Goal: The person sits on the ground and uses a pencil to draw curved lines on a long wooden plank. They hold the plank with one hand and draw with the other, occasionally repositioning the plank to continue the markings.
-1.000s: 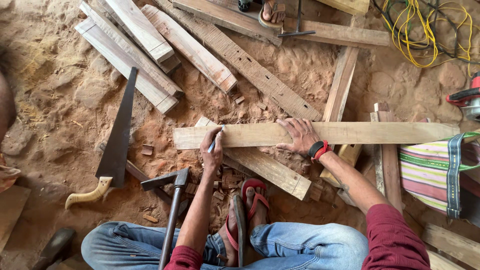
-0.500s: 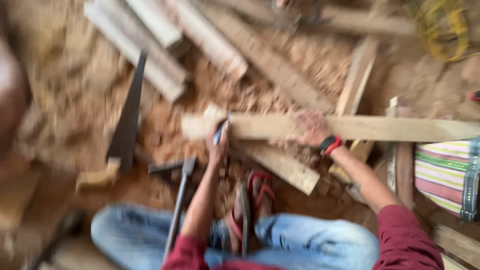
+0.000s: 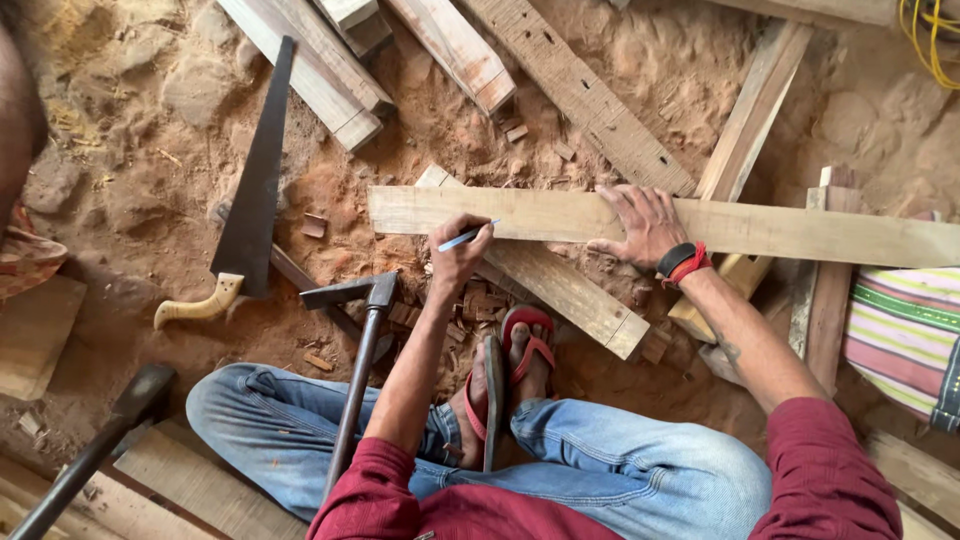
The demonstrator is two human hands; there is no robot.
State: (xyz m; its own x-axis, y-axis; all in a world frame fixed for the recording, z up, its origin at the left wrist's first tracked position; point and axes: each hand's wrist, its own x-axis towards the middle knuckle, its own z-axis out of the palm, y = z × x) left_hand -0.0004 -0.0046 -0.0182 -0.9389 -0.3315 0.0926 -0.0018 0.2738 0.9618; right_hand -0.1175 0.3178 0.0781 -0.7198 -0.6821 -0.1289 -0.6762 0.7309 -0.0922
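Observation:
A long pale wooden plank (image 3: 800, 232) lies crosswise in front of me, over other boards. My left hand (image 3: 458, 252) grips a blue pen (image 3: 468, 236), its tip resting on the plank near the left end. My right hand (image 3: 640, 225) lies flat on the plank with fingers spread, pressing it down; a dark watch and a red band sit on that wrist. I sit on sandy ground in jeans and a maroon shirt, my feet in red sandals (image 3: 518, 350) just below the plank.
A handsaw (image 3: 252, 195) with a pale handle lies on the sand at left. A hammer-like tool (image 3: 362, 345) leans by my left knee, another dark handle (image 3: 95, 450) at lower left. Cut boards (image 3: 330, 75) and offcuts lie at the top, striped cloth (image 3: 900, 330) at right, yellow cord (image 3: 935, 40) top right.
The view has shifted closer and steadied after a blur. My left hand has moved right along the plank with the pen; my right hand stays pressed on the plank.

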